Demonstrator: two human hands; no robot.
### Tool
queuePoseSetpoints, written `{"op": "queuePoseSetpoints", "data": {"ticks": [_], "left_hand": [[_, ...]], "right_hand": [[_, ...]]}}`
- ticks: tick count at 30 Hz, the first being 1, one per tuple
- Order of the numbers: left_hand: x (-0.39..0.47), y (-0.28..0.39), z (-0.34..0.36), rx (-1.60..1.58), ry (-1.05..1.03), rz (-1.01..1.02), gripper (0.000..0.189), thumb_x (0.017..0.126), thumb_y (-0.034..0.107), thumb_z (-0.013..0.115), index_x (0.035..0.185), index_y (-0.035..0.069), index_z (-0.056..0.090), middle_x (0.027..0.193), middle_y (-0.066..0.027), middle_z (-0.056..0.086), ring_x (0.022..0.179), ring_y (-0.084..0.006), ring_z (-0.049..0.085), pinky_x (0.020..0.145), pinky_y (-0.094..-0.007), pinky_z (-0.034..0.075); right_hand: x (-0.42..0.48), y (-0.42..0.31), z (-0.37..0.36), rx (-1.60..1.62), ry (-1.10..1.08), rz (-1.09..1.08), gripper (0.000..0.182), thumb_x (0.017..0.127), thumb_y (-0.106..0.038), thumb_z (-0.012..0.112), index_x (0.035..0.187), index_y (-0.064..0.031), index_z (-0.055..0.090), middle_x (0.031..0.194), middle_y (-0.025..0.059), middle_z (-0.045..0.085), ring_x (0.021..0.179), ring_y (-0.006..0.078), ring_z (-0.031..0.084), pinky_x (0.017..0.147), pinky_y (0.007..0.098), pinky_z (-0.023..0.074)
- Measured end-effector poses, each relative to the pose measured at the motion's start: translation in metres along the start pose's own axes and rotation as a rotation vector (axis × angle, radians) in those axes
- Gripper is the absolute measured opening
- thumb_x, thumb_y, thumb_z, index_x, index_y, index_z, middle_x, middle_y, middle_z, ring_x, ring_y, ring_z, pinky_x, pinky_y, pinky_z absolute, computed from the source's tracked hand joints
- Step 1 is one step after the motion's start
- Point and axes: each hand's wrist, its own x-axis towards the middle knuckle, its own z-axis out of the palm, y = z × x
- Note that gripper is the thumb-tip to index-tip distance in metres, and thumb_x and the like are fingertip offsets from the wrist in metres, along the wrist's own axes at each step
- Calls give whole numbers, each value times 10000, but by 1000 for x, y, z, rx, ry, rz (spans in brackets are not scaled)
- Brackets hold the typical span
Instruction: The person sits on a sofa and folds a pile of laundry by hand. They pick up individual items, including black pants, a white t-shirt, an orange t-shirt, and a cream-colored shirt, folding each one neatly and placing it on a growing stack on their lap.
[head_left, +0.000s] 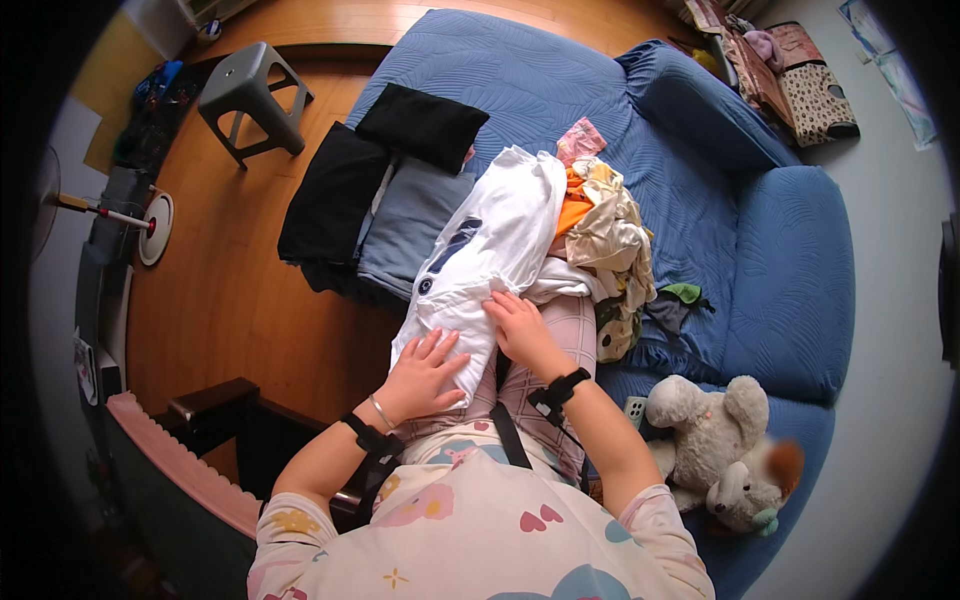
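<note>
A white garment (495, 225) with a dark printed patch and a round emblem lies lengthwise over my lap and the blue-covered sofa. My left hand (424, 375) rests flat on its near end, fingers spread. At the garment's right edge, the fingertips of my right hand (521, 330) touch the fabric; whether they pinch it is unclear. Left of the garment are folded blue-grey cloth (416, 214), a folded black garment (334, 195) and another black folded piece (422, 126). On its right is a loose heap of cream clothing (611, 225) with an orange piece (574, 206).
A grey plastic stool (251, 97) stands on the wooden floor, with a fan base (156, 229) farther left. A plush toy (701, 435) and a phone (635, 409) lie on the sofa at my right. Small grey and green cloths (675, 304) lie beyond them.
</note>
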Motion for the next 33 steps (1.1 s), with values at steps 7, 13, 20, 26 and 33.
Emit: {"op": "queuePoseSetpoints", "data": {"ticks": [7,13,20,26,33], "left_hand": [[-39,-58,48,-611,177,-577,600,922,357,605,1406,53,425,1327,-178,527,1199,-315,530,983,-360,433],[-55,-83,54,-1774,153,-957,384,968,245,577,1261,-1,554,1190,-84,639,1039,-148,616,889,-300,485],[-44,-93,27,-1879,63,-892,421,935,108,544,1327,-38,505,1253,-117,621,1113,-221,616,984,-364,473],[5,-101,-23,-2151,233,-747,331,977,157,490,1276,21,526,1154,-93,658,1053,-219,637,920,-353,509],[45,-113,-3,-1557,457,-953,271,945,259,584,1168,122,515,983,11,611,696,-78,558,570,-211,423]], "right_hand": [[-17,-19,18,94,-40,-98,649,727,-36,614,1361,-63,476,1424,225,439,1320,374,421,1096,464,332],[-37,-54,2,-13,-223,-306,781,659,-98,713,1394,-123,452,1471,186,397,1335,338,419,1112,449,325],[-23,-56,4,354,-192,-214,545,701,-26,635,1239,-114,603,1297,134,569,1215,287,523,1049,419,385],[-13,-16,18,1117,-247,461,285,989,-230,528,1117,-2,643,1050,44,664,983,112,578,873,287,470],[8,-8,14,1441,113,867,403,960,-294,603,1249,-18,549,1115,49,639,953,129,603,821,269,478]]}}
